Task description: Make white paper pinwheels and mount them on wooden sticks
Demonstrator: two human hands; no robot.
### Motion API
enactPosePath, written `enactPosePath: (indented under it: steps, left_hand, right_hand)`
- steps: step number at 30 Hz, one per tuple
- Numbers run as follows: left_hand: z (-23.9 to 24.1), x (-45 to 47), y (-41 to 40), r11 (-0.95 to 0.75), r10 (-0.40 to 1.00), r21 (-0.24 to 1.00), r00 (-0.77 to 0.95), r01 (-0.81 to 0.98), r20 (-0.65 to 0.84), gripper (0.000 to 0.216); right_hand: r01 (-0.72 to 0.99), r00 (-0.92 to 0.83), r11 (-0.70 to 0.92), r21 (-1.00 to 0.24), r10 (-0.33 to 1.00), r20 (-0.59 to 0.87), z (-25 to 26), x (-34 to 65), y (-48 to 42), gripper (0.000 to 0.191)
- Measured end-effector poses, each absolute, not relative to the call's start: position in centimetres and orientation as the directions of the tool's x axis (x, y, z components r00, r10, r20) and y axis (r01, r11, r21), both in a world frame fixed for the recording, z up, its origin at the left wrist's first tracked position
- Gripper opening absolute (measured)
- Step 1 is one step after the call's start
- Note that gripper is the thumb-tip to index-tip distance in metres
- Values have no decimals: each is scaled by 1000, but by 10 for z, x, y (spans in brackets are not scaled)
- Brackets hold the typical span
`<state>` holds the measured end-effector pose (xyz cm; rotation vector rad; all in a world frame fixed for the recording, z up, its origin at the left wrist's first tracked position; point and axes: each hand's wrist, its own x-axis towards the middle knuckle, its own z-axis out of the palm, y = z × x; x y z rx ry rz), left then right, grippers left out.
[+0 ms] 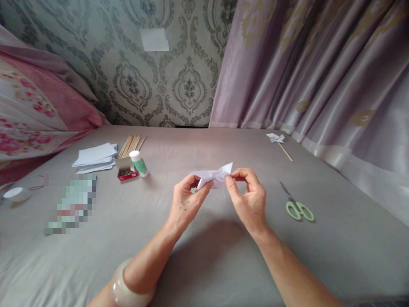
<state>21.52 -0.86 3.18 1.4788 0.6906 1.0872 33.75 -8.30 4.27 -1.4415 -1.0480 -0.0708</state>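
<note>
A folded white paper pinwheel [213, 175] is held up above the grey cloth, between both hands. My left hand [188, 198] pinches its left side between thumb and fingers. At its right edge, the thumb and forefinger of my right hand [247, 196] are closed on a pointed paper corner. To the right lie scissors [298, 208] with light green handles. Farther back on that side rests another paper pinwheel [276, 138] on a wooden stick. The fingers of my left hand behind the paper are partly hidden.
A glue stick [139, 163] stands beside a red box of small metal pieces [127, 172]. Behind them are several wooden sticks [131, 145] and a stack of white paper [96, 155]. A blurred flat item [75, 202] and a white round object [16, 195] lie at left.
</note>
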Motion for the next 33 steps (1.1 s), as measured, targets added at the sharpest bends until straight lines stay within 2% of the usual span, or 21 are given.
enactPosePath:
  steps: [6, 10, 13, 16, 19, 23, 26, 33]
  left_hand:
    - [29, 214, -10, -353, 877, 934, 330, -47, 348, 13]
    - [34, 213, -14, -446, 849, 895, 321, 9, 419, 9]
    - [37, 211, -16, -534, 805, 844, 334, 47, 490, 7]
    - [37, 210, -17, -680, 712, 721, 352, 129, 608, 6]
    - [34, 208, -16, -831, 555, 520, 366, 199, 747, 9]
    - [33, 206, -16, -921, 374, 282, 408, 268, 833, 14]
    - [35, 204, -16, -937, 314, 201, 435, 286, 844, 17]
    - [39, 202, -16, -937, 258, 108, 450, 331, 855, 16]
  right_hand:
    - [704, 587, 171, -689, 407, 700, 45, 333, -86, 8]
    - [700, 460, 228, -677, 581, 671, 44, 327, -86, 6]
    - [683, 411, 264, -681, 632, 657, 41, 321, -86, 7]
    - [661, 431, 256, -706, 640, 636, 39, 317, -85, 6]
    - [616, 475, 221, -756, 661, 580, 40, 317, -85, 7]
    - [550, 517, 192, -813, 686, 512, 41, 317, -86, 9]
    - [517, 514, 205, -831, 702, 493, 41, 317, -87, 7]
    - [516, 496, 230, -825, 704, 507, 42, 319, -88, 5]
